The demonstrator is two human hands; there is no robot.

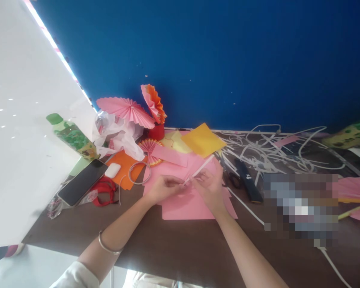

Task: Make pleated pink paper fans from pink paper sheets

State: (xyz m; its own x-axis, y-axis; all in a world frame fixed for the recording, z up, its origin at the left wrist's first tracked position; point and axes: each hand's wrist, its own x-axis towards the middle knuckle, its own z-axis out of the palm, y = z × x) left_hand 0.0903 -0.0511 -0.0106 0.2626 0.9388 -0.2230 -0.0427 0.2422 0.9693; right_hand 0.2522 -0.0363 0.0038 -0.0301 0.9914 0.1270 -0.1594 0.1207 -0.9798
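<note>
Your left hand and right hand meet over the pink paper sheets on the dark table. Both sets of fingertips are pinched together on a thin white stick, which slants up and away from your right fingertips toward the yellow paper square. The left fingers close on the lower end of the stick; the right fingers close on it just beside them. Whether a fold of pink paper is also caught in the pinch cannot be told. Beyond your left fingers lie a wire ring, an orange sheet, a white earbud case and a phone, with a green-capped bottle farther out. Beyond your right fingers lie black-handled scissors and a scatter of white paper strips. Pleated pink paper fans stand past the fingertips, against the blue wall.
</note>
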